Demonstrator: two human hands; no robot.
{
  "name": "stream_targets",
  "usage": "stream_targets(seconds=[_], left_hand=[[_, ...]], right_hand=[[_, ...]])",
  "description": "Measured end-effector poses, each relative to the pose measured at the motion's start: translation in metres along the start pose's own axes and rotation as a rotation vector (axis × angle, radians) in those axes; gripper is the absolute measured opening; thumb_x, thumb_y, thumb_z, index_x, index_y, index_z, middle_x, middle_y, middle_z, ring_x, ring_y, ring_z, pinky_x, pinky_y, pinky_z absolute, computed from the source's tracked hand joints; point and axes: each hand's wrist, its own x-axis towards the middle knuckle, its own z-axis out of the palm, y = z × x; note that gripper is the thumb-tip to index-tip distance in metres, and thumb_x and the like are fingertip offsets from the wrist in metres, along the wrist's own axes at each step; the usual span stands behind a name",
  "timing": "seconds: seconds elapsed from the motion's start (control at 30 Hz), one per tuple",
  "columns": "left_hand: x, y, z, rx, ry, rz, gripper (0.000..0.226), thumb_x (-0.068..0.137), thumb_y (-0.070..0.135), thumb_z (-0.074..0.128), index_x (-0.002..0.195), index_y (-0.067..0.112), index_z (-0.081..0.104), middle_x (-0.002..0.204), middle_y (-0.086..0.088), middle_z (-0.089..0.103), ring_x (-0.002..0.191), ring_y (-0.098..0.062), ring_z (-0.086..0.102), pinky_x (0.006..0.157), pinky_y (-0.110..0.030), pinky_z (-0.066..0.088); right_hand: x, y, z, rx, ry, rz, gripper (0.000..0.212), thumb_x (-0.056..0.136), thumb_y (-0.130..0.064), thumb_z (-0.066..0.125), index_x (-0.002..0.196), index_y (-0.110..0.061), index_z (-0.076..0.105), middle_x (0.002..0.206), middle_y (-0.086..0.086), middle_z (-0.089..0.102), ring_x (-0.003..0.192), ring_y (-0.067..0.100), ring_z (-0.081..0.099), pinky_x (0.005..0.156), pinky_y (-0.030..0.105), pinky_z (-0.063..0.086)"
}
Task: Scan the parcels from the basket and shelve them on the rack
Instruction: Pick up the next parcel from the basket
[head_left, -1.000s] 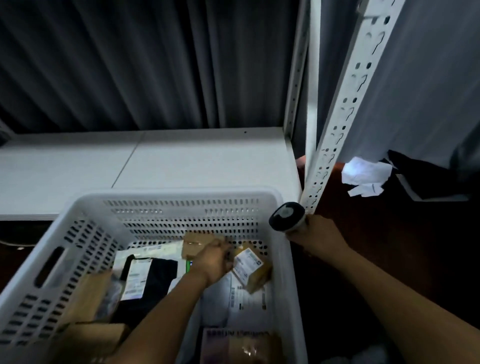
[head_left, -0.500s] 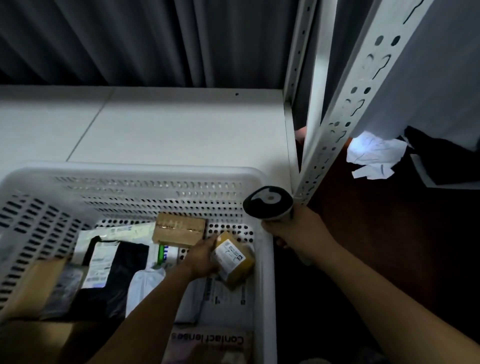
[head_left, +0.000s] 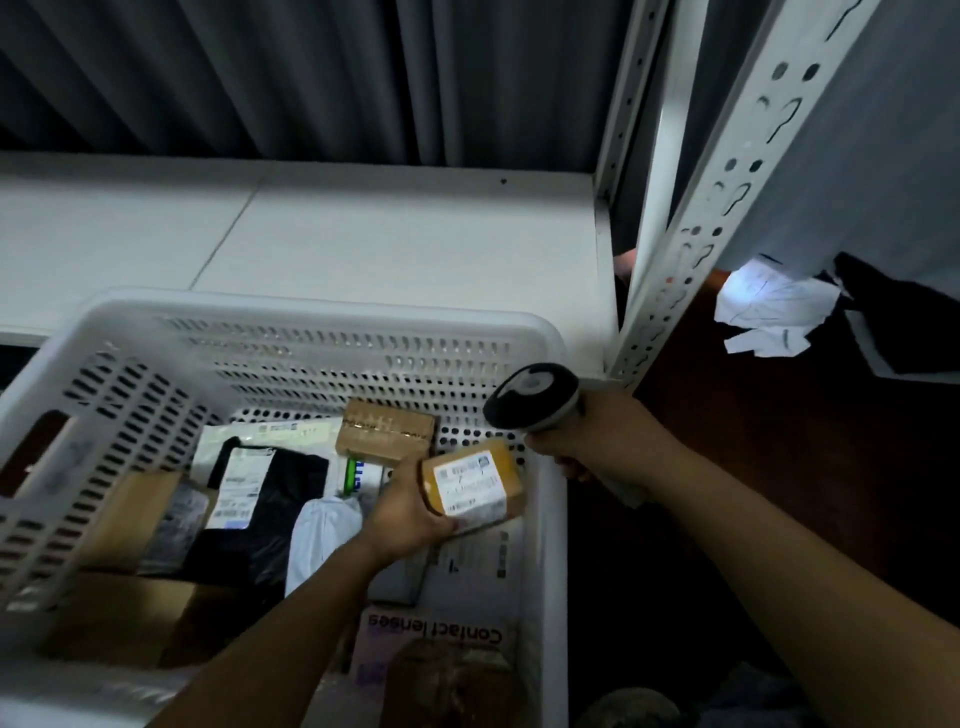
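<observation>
We look down into a white perforated basket (head_left: 322, 317), which fills the frame from five to nine o'clock. Near the centre, the left hand (head_left: 410, 512) grips a small brown parcel (head_left: 472, 486), its thumb and fingers clamped around the near edge. The white label faces up. The parcel is held over the other packages, close to the basket's right wall. At two o'clock from it, the right hand (head_left: 608, 441) wraps its fingers around a scanner (head_left: 532, 402), whose dark head is tilted towards the parcel. At twelve o'clock lies the white rack shelf (head_left: 363, 234), and its perforated upright (head_left: 691, 249) rises at one o'clock.
</observation>
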Motion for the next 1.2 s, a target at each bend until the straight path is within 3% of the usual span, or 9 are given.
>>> stream_targets(seconds=[0.1, 0.27, 0.33, 0.4, 0.57, 0.67, 0.73, 0.93, 1.2], left_hand=[[-0.013, 0.024, -0.030, -0.262, 0.116, 0.016, 0.073, 0.066, 0.006, 0.085, 0.117, 0.020, 0.034, 0.108, 0.007, 0.057, 0.102, -0.014, 0.060, 0.076, -0.020, 0.051], [-0.045, 0.075, -0.074, -0.577, 0.226, 0.108, 0.060, 0.071, 0.006, 0.083, 0.115, 0.031, 0.049, 0.115, -0.002, 0.062, 0.104, -0.018, 0.063, 0.081, -0.033, 0.056], [-0.069, 0.091, -0.096, -0.690, 0.221, 0.173, 0.064, 0.072, 0.003, 0.081, 0.118, 0.035, 0.049, 0.118, 0.000, 0.063, 0.101, -0.016, 0.065, 0.074, -0.033, 0.057], [-0.087, 0.105, -0.110, -0.775, 0.203, 0.204, 0.071, 0.075, -0.003, 0.076, 0.127, 0.035, 0.045, 0.121, 0.002, 0.062, 0.103, -0.017, 0.064, 0.075, -0.037, 0.059], [-0.119, 0.122, -0.134, -0.874, 0.214, 0.215, 0.101, 0.063, 0.014, 0.082, 0.145, 0.036, 0.027, 0.119, 0.008, 0.062, 0.111, -0.016, 0.062, 0.084, -0.034, 0.057], [-0.135, 0.123, -0.147, -0.729, 0.194, 0.215, 0.086, 0.055, 0.026, 0.092, 0.127, 0.044, 0.048, 0.121, 0.001, 0.066, 0.113, -0.019, 0.063, 0.092, -0.042, 0.054], [-0.140, 0.125, -0.153, -0.682, 0.201, 0.201, 0.075, 0.063, 0.023, 0.088, 0.126, 0.039, 0.051, 0.123, 0.000, 0.066, 0.108, -0.019, 0.066, 0.089, -0.042, 0.056], [-0.134, 0.141, -0.184, -0.791, 0.355, 0.086, 0.040, 0.086, 0.022, 0.070, 0.123, 0.021, 0.054, 0.110, -0.005, 0.069, 0.097, -0.022, 0.067, 0.076, -0.036, 0.057], [-0.114, 0.139, -0.224, -0.809, 0.309, 0.097, 0.049, 0.085, 0.029, 0.070, 0.128, 0.026, 0.047, 0.114, -0.007, 0.065, 0.104, -0.024, 0.064, 0.086, -0.038, 0.054]], right_hand=[[-0.010, -0.018, 0.002, -0.012, -0.019, -0.049, 0.029, 0.078, -0.023, 0.075, 0.095, 0.000, 0.072, 0.087, 0.017, 0.073, 0.078, 0.028, 0.069, 0.078, 0.049, 0.056], [-0.022, -0.042, -0.005, 0.200, 0.098, -0.143, 0.013, 0.077, -0.028, 0.078, 0.089, -0.027, 0.072, 0.094, -0.001, 0.075, 0.091, 0.017, 0.070, 0.083, 0.040, 0.058], [-0.038, -0.061, -0.001, 0.392, 0.086, -0.211, 0.017, 0.083, -0.017, 0.074, 0.100, -0.021, 0.073, 0.098, 0.002, 0.075, 0.093, 0.016, 0.071, 0.083, 0.033, 0.058], [-0.050, -0.074, 0.003, 0.505, 0.064, -0.258, 0.023, 0.084, -0.011, 0.073, 0.107, -0.012, 0.072, 0.098, 0.005, 0.076, 0.093, 0.019, 0.072, 0.087, 0.038, 0.057], [-0.070, -0.093, 0.006, 0.554, 0.026, -0.317, 0.024, 0.085, -0.010, 0.072, 0.109, -0.011, 0.070, 0.099, 0.004, 0.076, 0.094, 0.019, 0.072, 0.089, 0.039, 0.055], [-0.080, -0.109, 0.001, 0.597, 0.021, -0.364, 0.022, 0.086, -0.009, 0.069, 0.108, -0.011, 0.069, 0.098, 0.002, 0.076, 0.093, 0.016, 0.073, 0.083, 0.031, 0.057], [-0.081, -0.115, -0.002, 0.634, 0.026, -0.347, 0.026, 0.086, -0.012, 0.071, 0.111, -0.009, 0.068, 0.099, 0.005, 0.076, 0.093, 0.018, 0.073, 0.083, 0.034, 0.057], [-0.083, -0.126, -0.010, 0.273, 0.093, -0.329, 0.014, 0.086, -0.021, 0.070, 0.092, -0.008, 0.067, 0.064, 0.007, 0.066, 0.056, 0.020, 0.065, 0.058, 0.032, 0.054], [-0.098, -0.140, -0.010, 0.200, 0.071, -0.370, 0.018, 0.083, -0.011, 0.065, 0.066, -0.007, 0.060, 0.049, 0.005, 0.056, 0.042, 0.020, 0.050, 0.048, 0.030, 0.042]])
